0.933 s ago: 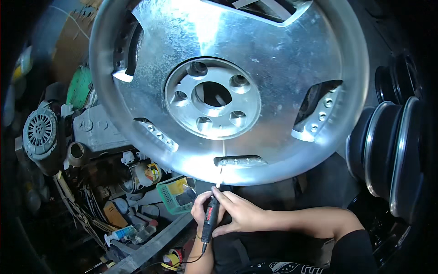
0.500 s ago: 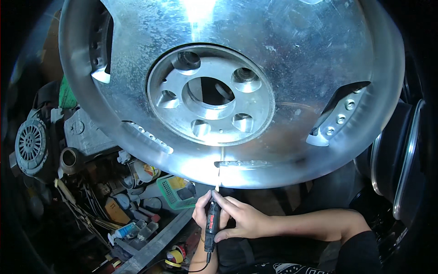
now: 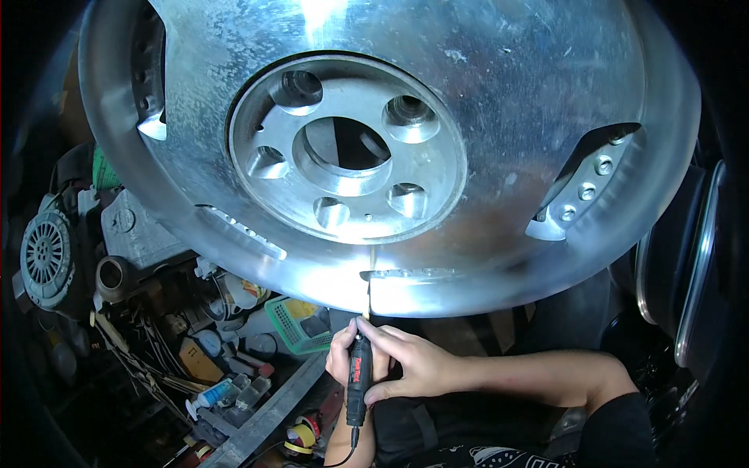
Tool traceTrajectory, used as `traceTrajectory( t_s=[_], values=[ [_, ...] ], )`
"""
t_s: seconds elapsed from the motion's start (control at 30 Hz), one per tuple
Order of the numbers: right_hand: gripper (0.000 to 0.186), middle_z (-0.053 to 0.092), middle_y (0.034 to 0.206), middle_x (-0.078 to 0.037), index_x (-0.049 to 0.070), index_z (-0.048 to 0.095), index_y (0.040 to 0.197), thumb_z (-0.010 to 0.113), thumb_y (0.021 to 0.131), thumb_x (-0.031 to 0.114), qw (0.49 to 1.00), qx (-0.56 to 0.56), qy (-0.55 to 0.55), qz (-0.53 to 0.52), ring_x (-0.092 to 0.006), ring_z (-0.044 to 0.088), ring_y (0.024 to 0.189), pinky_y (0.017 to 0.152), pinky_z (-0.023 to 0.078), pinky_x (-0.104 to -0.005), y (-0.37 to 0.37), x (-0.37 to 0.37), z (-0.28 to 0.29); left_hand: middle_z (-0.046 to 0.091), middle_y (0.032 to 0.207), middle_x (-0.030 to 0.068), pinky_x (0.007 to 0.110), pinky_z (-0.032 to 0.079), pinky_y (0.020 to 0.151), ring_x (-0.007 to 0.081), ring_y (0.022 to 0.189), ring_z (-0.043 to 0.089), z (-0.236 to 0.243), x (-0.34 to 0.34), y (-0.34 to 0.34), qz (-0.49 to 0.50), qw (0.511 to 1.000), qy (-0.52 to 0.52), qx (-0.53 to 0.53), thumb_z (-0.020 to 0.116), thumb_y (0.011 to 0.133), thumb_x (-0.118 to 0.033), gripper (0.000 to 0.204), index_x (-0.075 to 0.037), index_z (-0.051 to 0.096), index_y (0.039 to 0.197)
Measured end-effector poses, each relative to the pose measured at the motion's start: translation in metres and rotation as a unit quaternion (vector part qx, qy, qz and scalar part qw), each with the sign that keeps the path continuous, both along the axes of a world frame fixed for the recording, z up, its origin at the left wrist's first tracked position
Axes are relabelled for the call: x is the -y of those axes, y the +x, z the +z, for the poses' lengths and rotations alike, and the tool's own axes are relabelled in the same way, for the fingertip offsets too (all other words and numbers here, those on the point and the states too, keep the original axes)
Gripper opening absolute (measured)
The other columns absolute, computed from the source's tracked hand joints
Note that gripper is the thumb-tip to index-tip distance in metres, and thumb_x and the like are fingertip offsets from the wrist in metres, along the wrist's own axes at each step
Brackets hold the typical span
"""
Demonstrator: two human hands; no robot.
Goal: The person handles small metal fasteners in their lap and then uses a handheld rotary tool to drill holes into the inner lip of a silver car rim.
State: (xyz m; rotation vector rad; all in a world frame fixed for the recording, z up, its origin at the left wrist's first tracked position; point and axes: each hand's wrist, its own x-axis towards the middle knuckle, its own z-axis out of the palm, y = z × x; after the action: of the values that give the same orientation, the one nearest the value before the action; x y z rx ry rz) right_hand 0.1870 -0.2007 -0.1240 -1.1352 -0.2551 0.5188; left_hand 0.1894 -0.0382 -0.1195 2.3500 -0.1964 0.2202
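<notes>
A large bare-metal wheel rim (image 3: 507, 179) with a recessed hub and bolt holes fills the upper part of the view. Below its near edge, both my hands grip a slim black rotary tool (image 3: 360, 374), its cord trailing down. My right hand (image 3: 417, 363) wraps the tool from the right, thumb along the body and fingertips close to its nose. From the other side my left hand (image 3: 339, 355) pinches the front end, partly hidden behind the tool. The thin bit points up at the rim's lower lip, by the end of a slot; whether it touches cannot be made out.
On the left stand a grey slotted round machine part (image 3: 48, 253), a green plastic basket (image 3: 292, 335) and a cluttered bench with several small tools. A grey metal bar (image 3: 269, 413) runs diagonally beside my left forearm. More wheel rims (image 3: 700, 265) stand at the right.
The wheel's lower edge and hub sit slightly further left and higher in view. My hands and the rotary tool have shifted a little left and up; the grip stays the same.
</notes>
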Motion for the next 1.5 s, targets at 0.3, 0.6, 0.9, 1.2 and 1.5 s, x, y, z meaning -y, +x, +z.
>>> traceTrajectory(
  t_s=[0.3,0.6,0.9,1.2,1.5],
  values=[
    [0.108,0.042,0.136,-0.032,-0.014,0.019,0.145,0.078,0.077,0.045,0.999,0.027,0.016,-0.043,-0.0411,0.047,0.125,0.104,0.038,-0.0397,-0.003,-0.0052,-0.0059,0.067,0.085,0.0178,0.035,0.056,0.07,0.0271,0.074,0.069,0.0004,0.0004,-0.001,0.004,1.0,0.004,-0.009,0.075,0.072,-0.01,0.037,0.004,0.059,0.101],
    [0.108,0.046,0.134,-0.026,-0.01,0.018,0.147,0.083,0.075,0.037,0.998,0.024,0.004,-0.049,-0.031,0.05,0.123,0.099,0.042,-0.0348,-0.0018,-0.0029,-0.0041,0.068,0.087,0.0141,0.032,0.054,0.069,0.0191,0.075,0.066,-0.0001,0.0009,0.0003,0.0,0.999,0.03,-0.01,0.073,0.076,-0.018,0.038,0.002,0.06,0.105],
    [0.109,0.046,0.134,-0.025,-0.01,0.018,0.148,0.082,0.075,0.039,0.999,0.019,0.008,-0.04,-0.0306,0.051,0.121,0.098,0.043,-0.0349,-0.0027,-0.0045,-0.0058,0.068,0.085,0.0187,0.035,0.056,0.069,0.0276,0.073,0.069,0.0027,0.0048,0.003,-0.01,1.0,0.022,0.013,0.075,0.071,-0.009,0.036,0.004,0.06,0.101],
    [0.108,0.039,0.139,-0.032,-0.013,0.017,0.146,0.077,0.079,0.047,1.0,-0.011,0.015,-0.013,-0.0404,0.044,0.129,0.106,0.036,-0.0392,0.0006,-0.0001,-0.001,0.068,0.086,0.0192,0.035,0.056,0.07,0.0288,0.074,0.069,0.0002,-0.0006,0.0007,-0.004,0.999,0.037,0.0,0.075,0.07,-0.008,0.038,0.005,0.061,0.102],
    [0.11,0.045,0.135,-0.025,-0.009,0.019,0.148,0.083,0.074,0.039,1.0,0.004,0.014,-0.027,-0.0301,0.052,0.121,0.095,0.045,-0.0338,-0.0018,-0.0012,-0.0038,0.067,0.085,0.019,0.036,0.056,0.069,0.0291,0.073,0.069,0.0056,0.005,0.0037,-0.019,0.998,0.056,0.025,0.075,0.07,-0.008,0.037,0.006,0.061,0.101]
  ],
)
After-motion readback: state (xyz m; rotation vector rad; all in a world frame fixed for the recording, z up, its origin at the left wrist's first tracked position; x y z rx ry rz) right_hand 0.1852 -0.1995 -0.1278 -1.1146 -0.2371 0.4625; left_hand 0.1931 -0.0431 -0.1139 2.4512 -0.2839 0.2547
